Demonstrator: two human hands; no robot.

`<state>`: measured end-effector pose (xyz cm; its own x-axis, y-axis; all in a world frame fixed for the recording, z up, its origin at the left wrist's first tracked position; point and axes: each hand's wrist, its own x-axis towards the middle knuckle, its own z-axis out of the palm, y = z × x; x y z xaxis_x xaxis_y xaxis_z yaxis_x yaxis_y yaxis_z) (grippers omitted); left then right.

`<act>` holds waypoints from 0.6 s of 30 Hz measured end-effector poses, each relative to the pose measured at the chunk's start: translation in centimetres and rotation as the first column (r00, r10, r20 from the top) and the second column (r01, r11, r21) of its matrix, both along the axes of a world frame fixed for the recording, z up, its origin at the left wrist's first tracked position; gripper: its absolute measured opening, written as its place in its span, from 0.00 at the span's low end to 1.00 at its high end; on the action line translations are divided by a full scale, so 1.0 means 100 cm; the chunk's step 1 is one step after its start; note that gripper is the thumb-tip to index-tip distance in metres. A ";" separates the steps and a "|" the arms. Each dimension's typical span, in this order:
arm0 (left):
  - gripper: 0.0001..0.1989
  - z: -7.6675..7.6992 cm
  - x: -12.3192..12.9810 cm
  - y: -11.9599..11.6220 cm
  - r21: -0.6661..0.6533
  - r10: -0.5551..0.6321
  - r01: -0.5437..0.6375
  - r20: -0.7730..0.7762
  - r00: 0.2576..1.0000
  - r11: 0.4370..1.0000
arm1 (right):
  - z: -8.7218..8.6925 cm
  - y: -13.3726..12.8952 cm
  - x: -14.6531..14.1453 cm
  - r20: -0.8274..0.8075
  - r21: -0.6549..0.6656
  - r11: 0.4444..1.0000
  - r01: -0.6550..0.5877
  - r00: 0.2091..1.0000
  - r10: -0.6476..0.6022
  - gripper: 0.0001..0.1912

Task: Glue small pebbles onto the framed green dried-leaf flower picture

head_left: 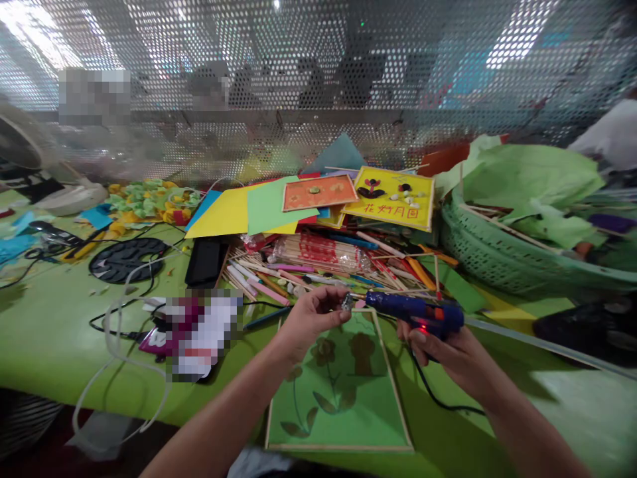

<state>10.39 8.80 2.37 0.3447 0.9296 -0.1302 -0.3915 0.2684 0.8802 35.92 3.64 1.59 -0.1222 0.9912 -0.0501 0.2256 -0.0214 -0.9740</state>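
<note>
My left hand [312,320] pinches a small grey, speckled piece [346,303], perhaps a pebble, between thumb and fingers. Close to it points the nozzle of a blue hot glue gun [398,307]; whether they touch I cannot tell. Wrapped around the gun's handle is my right hand [445,352]. A red light glows on the gun, and a long clear glue stick [542,342] sticks out of its back. Below both hands lies a green picture [365,415] framed with thin wooden sticks, showing brown flowers with leaves. My left hand hides part of its upper left edge.
Behind lie markers and sticks [318,252], coloured paper [223,211], an orange picture [318,192] and a yellow picture [388,199]. A green basket [472,245] stands right. On the left are a black palette [127,260], a phone [205,262] and loose cables [112,332].
</note>
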 end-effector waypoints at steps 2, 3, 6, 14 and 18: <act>0.23 0.002 0.000 -0.001 -0.005 0.003 -0.003 -0.007 1.000 1.000 | 0.000 0.000 -0.001 -0.008 -0.012 1.000 -0.002 1.000 0.002 0.25; 0.23 0.002 0.000 -0.001 -0.007 0.003 -0.003 -0.009 1.000 1.000 | 0.002 0.000 -0.002 -0.012 -0.021 1.000 -0.006 1.000 0.006 0.25; 0.22 0.003 0.000 -0.001 -0.011 -0.001 0.001 -0.014 1.000 1.000 | 0.009 0.001 -0.005 -0.024 -0.039 0.999 -0.021 1.000 0.020 0.26; 0.22 0.003 -0.001 -0.001 -0.022 -0.008 0.008 -0.003 1.000 1.000 | 0.011 0.001 -0.006 -0.023 -0.060 0.998 -0.037 0.999 0.036 0.27; 0.22 0.005 -0.002 -0.002 -0.019 -0.006 0.006 -0.004 1.000 1.000 | 0.009 0.002 -0.004 -0.033 -0.031 0.999 -0.029 0.999 0.028 0.25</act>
